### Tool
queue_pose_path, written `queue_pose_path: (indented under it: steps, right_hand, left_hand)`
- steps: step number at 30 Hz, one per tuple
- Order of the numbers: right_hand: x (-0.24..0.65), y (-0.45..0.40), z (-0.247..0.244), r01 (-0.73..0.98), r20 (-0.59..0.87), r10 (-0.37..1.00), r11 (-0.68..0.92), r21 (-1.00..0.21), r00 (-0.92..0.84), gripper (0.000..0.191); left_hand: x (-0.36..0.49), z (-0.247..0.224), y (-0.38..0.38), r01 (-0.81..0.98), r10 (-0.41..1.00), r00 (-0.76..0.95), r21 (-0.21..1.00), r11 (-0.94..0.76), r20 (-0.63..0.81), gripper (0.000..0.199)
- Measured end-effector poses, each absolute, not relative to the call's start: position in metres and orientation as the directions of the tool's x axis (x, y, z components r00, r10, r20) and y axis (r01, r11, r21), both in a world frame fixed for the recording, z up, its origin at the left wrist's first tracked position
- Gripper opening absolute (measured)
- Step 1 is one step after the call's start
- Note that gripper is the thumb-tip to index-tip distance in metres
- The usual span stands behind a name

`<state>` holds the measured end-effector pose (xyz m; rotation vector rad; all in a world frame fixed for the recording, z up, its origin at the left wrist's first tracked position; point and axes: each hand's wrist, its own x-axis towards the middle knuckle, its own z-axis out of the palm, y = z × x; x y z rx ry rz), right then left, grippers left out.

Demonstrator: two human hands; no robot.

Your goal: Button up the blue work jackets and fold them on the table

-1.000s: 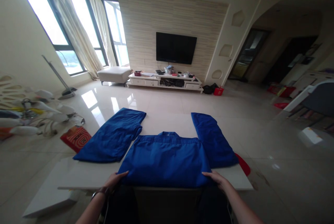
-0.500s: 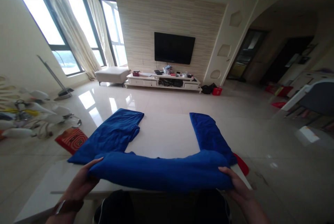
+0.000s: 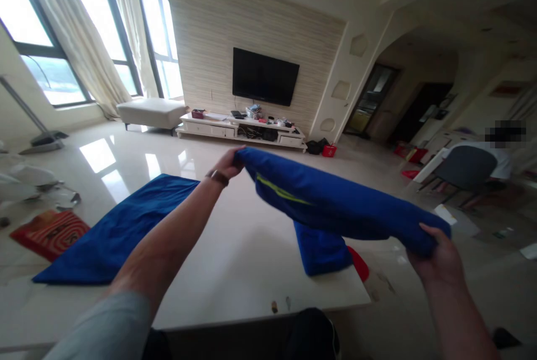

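Note:
A folded blue garment [image 3: 335,197] with a yellow-green stripe hangs slanting above the white table [image 3: 235,293]. My left hand [image 3: 233,163], with a watch on its wrist, is closed on the far upper corner. At the lower right end, my right hand [image 3: 436,256] grips the fabric, thumb on top. Part of a folded blue cloth [image 3: 323,251] on the table's right side shows beneath the held garment. Another flat blue cloth [image 3: 109,237] covers the table's left side, partly hidden by my left forearm.
Two small objects, one brown [image 3: 274,307], lie near the table's front edge. A red-orange bag [image 3: 50,234] stands left of the table, and a red round thing [image 3: 359,263] shows at its right. A person sits by a grey chair [image 3: 465,167]. The TV cabinet [image 3: 205,127] is ahead.
Both hands have lifted the garment from the table's front edge, up and to the right. My left arm now reaches forward, and the yellow-green stripe shows. The view has turned right.

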<state>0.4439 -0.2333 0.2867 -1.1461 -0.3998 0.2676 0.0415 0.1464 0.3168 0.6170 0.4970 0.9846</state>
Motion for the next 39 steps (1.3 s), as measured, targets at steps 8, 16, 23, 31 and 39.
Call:
queue_pose_path:
  steps: [8, 16, 23, 31, 39]
  right_hand:
    - [0.451, -0.188, 0.196, -0.139, -0.026, 0.342, 0.311, -0.940, 0.939, 0.066]
    - [0.372, -0.139, -0.050, -0.383, -0.508, 0.352, -0.367, -0.848, 0.786, 0.069]
    - [0.393, -0.163, -0.077, -0.345, -0.541, 0.436, -0.452, -0.823, 0.720, 0.056]
    - [0.382, -0.180, -0.047, 0.409, -0.163, 0.569, -0.735, -0.541, 0.806, 0.047]
    - [0.367, -0.128, -0.060, 0.674, -0.176, 0.743, -0.663, -0.325, 0.646, 0.090]
  left_hand:
    - [0.145, 0.308, 0.198, -0.661, 0.923, 0.383, 0.706, 0.255, 0.026, 0.033]
    - [0.015, 0.070, 0.087, -0.033, 0.872, 0.332, 0.920, 0.391, -0.359, 0.038]
    - [-0.106, -0.041, 0.042, 0.601, 0.931, 0.138, 0.776, 0.192, -0.338, 0.051]
    - [-0.110, -0.084, -0.012, 0.947, 0.805, 0.261, 0.305, -0.105, -0.532, 0.109]
    - [-0.109, -0.082, -0.019, 0.950, 0.796, 0.271, 0.283, -0.130, -0.542, 0.122]
